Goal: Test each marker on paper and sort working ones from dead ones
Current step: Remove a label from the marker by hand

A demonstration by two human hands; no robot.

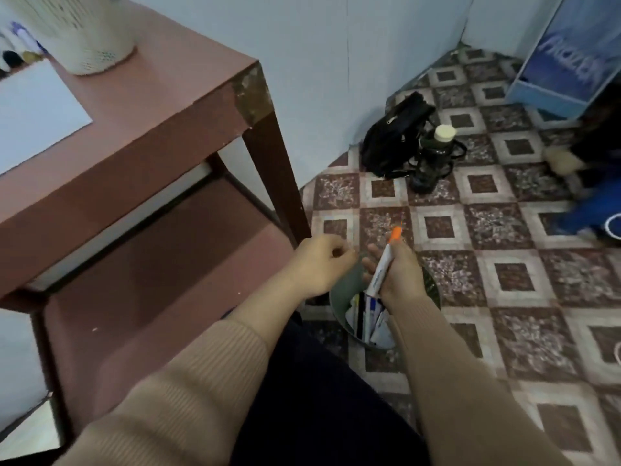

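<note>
"Orange cap, white barrel: where does that marker (381, 269) sit?" the inspector asked.

"In the right hand (401, 275)," the technician replied. "The fingers (369, 262) are clamped round the lower barrel. The marker stands tilted, orange end up and away from the person. It is held directly above a round green bin (344, 287) on the tiled floor (504, 230)."

"State of the left hand (319, 264)?"

"It is beside the right hand and apart from it, over the near-left rim of the bin. Its fingers (342, 252) are curled together toward the palm, thumb against forefinger. No object shows in them."

"Contents of the bin?"

"Several discarded pens or markers and pale scraps (368, 319), standing on end. Blur prevents a count."

"Position of the paper?"

"A white sheet (33, 112) lies flat on the reddish-brown table (151, 105), at the far left, well apart from both hands. A cream perforated container (84, 28) stands behind the sheet. More markers (16, 45) lie at the upper left edge, blurred. A lower shelf (168, 264) runs under the tabletop."

"Other items on the floor?"

"A black bag (393, 136) lies against the wall, with a dark bottle (433, 153), pale cap on, just beside it. A blue box (571, 62) stands in the far right corner."
</note>
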